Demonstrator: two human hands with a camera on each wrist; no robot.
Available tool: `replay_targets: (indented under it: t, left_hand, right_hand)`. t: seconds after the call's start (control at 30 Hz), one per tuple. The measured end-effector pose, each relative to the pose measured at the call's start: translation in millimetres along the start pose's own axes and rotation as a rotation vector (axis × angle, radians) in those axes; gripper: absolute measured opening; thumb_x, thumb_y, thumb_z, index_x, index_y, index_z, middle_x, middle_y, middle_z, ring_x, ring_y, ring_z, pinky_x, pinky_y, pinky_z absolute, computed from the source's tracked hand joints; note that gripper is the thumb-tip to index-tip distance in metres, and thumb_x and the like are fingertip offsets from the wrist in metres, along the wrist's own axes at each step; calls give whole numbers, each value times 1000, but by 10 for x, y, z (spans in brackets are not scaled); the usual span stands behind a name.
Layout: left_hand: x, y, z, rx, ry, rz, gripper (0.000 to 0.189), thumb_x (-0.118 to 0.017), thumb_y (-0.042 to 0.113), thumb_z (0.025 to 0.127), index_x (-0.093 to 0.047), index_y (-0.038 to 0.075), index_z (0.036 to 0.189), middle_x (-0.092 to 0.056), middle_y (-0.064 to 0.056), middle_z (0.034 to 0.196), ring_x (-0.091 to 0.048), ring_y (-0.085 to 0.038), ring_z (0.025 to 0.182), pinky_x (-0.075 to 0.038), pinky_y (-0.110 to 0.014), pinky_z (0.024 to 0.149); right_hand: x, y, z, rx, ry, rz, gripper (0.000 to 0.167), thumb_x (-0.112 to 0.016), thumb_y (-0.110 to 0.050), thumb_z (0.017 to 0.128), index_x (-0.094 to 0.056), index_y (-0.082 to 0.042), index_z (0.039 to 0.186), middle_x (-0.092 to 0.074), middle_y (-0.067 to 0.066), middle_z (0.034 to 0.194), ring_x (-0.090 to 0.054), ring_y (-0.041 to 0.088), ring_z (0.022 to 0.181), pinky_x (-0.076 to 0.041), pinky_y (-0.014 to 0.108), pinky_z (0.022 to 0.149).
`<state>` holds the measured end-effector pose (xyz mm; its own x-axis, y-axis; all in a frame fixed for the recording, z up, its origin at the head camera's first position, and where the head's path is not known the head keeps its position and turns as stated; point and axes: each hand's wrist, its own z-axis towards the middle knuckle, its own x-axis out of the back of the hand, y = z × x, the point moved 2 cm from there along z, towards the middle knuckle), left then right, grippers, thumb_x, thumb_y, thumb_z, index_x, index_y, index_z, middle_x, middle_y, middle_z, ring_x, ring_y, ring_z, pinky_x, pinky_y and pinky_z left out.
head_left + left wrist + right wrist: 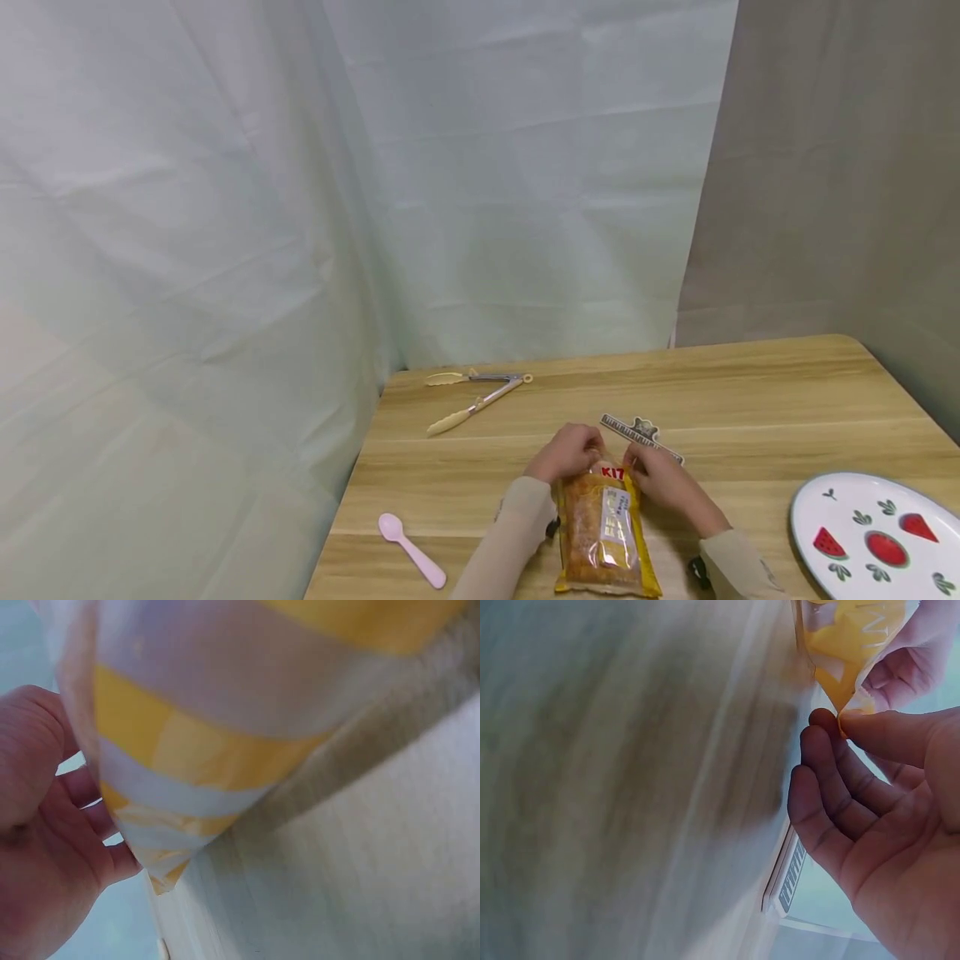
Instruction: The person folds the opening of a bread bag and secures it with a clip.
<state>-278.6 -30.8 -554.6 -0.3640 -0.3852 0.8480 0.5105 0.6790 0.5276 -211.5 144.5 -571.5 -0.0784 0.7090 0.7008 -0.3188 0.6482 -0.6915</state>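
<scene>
A packaged loaf of bread in a clear and yellow bag lies on the table, with red letters near its far end. My left hand grips the far left part of the bag; in the left wrist view the hand has its thumb on one side of the plastic and its fingers partly hidden behind. At the far right corner my right hand pinches the bag. The right wrist view shows that hand with thumb and forefinger on the yellow corner, other fingers loosely bent.
A clip with a piano-key pattern lies just beyond the right hand. Spread tongs lie at the back left and a pink spoon at the front left. A plate with watermelon pictures stands at the right. Curtains hang behind the table.
</scene>
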Motion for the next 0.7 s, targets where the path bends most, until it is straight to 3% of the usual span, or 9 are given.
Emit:
replay_targets:
  t: [0.27, 0.5, 0.7]
  left_hand:
    - [-17, -83, 13, -52, 3, 10, 10, -70, 2, 89, -69, 12, 86, -65, 6, 81, -53, -4, 76, -45, -17, 75]
    - [-21, -118, 11, -77, 19, -7, 14, -69, 0, 88, -67, 13, 84, -65, 5, 80, -52, -4, 74, -44, -17, 73]
    - [-18, -129, -13, -73, 33, -74, 20, -66, -6, 88, -69, 14, 84, -65, 8, 82, -53, -4, 77, -44, -18, 75]
  right_hand:
    - [-15, 17, -9, 17, -47, 46, 12, -69, 2, 87, -63, -9, 86, -58, -7, 75, -50, 7, 67, -46, 29, 62]
    - [-19, 22, 9, -56, -26, 99, 8, -62, -4, 97, -64, -7, 90, -57, -4, 76, -49, 10, 67, -44, 29, 60]
    - [-14, 2, 31, -46, -52, 70, 7, -65, -2, 94, -68, -4, 88, -63, -2, 80, -52, 12, 71, -46, 32, 65]
